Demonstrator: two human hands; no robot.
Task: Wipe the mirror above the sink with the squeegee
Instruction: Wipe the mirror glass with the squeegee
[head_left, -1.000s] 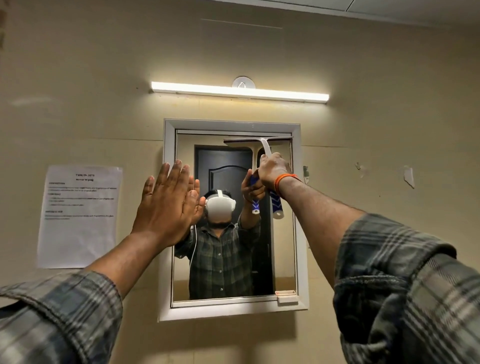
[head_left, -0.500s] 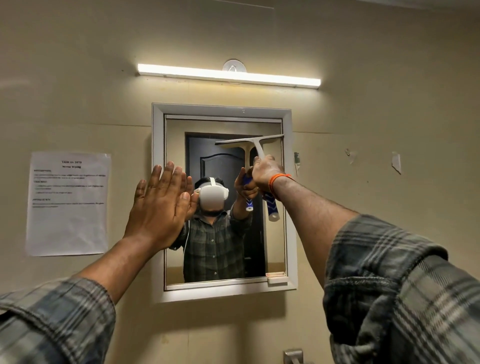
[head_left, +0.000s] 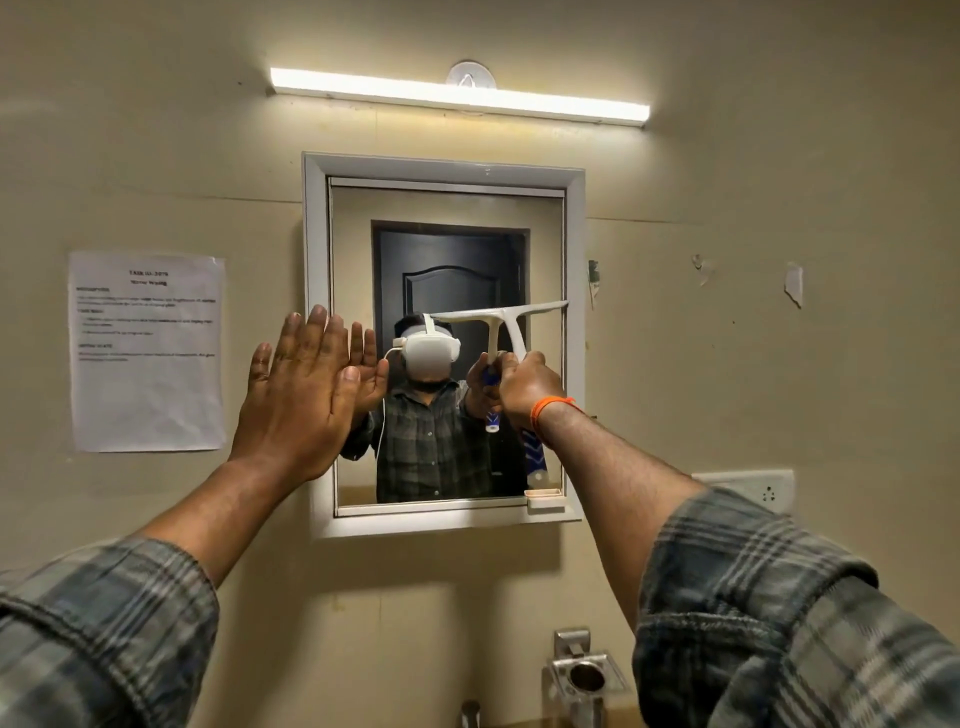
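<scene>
My left hand (head_left: 306, 387) lies flat over the mirror (head_left: 447, 208) frame's left edge, blocking that side. The squeegee (head_left: 501, 317) blade spans the right half mid-height. Glass above it is open; the small tray (head_left: 544, 492) crowds the bottom right corner.

Both arms reach forward and up, plaid sleeves pushed back to the elbows, the left hand (head_left: 301, 395) flat with fingers spread and pointing upward, the right hand (head_left: 527, 387) curled in a tight fist, an orange band at its wrist.
</scene>
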